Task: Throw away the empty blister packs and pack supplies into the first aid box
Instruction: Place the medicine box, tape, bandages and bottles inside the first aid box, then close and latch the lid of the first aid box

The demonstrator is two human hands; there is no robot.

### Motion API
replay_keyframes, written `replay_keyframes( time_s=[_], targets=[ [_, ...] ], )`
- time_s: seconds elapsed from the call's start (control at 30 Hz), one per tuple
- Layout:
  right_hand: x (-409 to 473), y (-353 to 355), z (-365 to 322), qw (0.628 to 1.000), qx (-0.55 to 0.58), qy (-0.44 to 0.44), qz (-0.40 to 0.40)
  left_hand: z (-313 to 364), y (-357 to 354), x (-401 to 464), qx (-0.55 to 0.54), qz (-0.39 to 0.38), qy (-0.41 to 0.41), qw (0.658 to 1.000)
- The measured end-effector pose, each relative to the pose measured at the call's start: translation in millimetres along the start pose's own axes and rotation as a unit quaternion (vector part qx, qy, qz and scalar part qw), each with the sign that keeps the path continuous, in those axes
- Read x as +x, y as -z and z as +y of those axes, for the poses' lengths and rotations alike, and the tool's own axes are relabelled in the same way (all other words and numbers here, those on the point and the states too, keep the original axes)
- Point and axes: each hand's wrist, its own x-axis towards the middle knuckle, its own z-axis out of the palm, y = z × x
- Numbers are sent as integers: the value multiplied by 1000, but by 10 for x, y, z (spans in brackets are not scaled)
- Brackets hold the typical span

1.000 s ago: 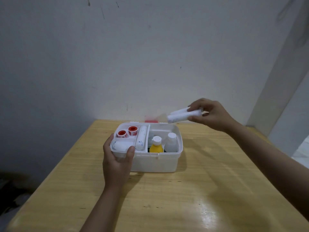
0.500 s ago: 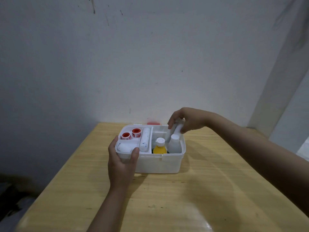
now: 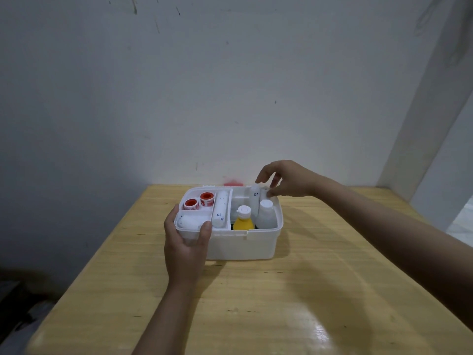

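Bare wall, wooden table point(image 3: 256, 290). The first aid box point(image 3: 240, 242) stands open; the left hand point(image 3: 188, 242) clasps its near-left corner. Right hand point(image 3: 286, 180), fingers point(image 3: 261, 178) loosely spread, hovers at the white roll point(image 3: 254, 201) leaning in the right compartment: best laid flat, clear of the bottles.

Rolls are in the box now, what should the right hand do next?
Probably lift the right hand clear. Its fingers are spread just above the white rolls, which stand in the box behind the bottles, and the left hand steadies the box's front corner.
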Motion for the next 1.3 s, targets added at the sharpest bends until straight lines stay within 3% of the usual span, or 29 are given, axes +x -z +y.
replay_keyframes(
  time_s=[0.13, 0.2, 0.27, 0.37, 0.43, 0.53, 0.73, 0.97, 1.3],
  targets=[
    [-26, -48, 63, 998, 27, -16, 51, -15, 9, 8, 5, 2, -5, 1000],
    [-29, -113, 97, 985, 110, -60, 122, -27, 12, 9, 9, 2, -5, 1000],
    [11, -209, 156, 932, 247, -183, 191, -24, 15, 5, 9, 0, -6, 1000],
    [76, -332, 266, 819, 421, -369, 127, -23, 13, 4, 12, 1, -8, 1000],
    [106, -395, 314, 780, 478, -394, 85, -33, 11, 8, 12, 1, -12, 1000],
    [148, -471, 289, 756, 530, -371, 93, -48, 3, 14, 17, 3, -15, 1000],
    [178, -572, 247, 731, 569, -353, 137, -27, 27, 8, 8, 13, -14, 1000],
    [135, -609, 152, 726, 567, -324, 213, 3, 79, -51, 23, 26, -17, 999],
    [-58, -598, 70, 754, 551, -237, 268, 45, 98, -64, 24, 17, -19, 999]
  ],
)
